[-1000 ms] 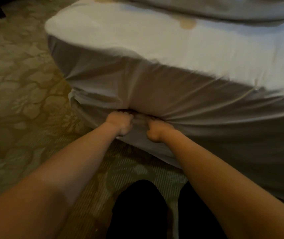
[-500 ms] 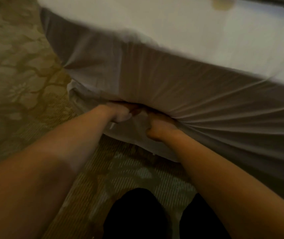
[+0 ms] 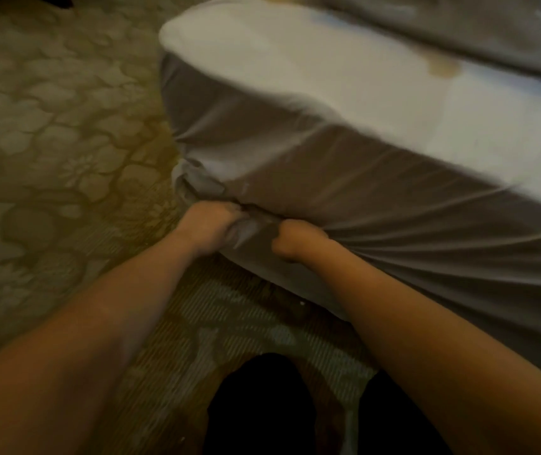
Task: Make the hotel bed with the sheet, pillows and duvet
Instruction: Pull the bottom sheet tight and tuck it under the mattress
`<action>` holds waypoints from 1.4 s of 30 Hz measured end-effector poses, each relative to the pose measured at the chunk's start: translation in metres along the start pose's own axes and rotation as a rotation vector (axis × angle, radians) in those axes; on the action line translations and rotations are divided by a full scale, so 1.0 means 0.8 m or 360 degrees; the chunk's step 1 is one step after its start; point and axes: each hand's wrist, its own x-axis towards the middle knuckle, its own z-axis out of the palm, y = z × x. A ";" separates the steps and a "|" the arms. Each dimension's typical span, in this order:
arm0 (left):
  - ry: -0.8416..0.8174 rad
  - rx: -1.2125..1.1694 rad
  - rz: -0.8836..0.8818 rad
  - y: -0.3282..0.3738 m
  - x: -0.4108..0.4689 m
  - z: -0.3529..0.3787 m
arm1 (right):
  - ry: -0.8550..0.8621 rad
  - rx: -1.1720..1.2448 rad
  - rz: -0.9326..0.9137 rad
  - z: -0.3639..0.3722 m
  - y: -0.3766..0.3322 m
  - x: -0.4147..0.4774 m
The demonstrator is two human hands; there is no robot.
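— Slack gathers: our left hand [image 3: 208, 224] and right hand [image 3: 295, 239] both clench the white cotton bedsheet [image 3: 344, 178], bunched between them, now nearer the mattress corner [image 3: 183, 142].
— Then we tuck it under.

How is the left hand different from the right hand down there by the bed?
The left hand is nearer the corner of the bed; the right hand is further along its side. A pale bunch of sheet bulges beside the left hand, while tight creases fan out from the right hand. Both are curled into fists, gripping the sheet low on the bed's side.
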 end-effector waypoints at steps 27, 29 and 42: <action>-0.0306 -0.0265 -0.0538 -0.090 0.064 0.002 | 0.0277 -0.0019 -0.0282 0.022 -0.082 0.150; -0.0392 -0.0311 -0.0545 -0.101 0.070 0.003 | 0.0270 -0.0072 -0.0300 0.021 -0.086 0.152; -0.0296 -0.0289 -0.0573 -0.093 0.069 0.012 | 0.0229 0.0152 -0.0360 0.013 -0.088 0.162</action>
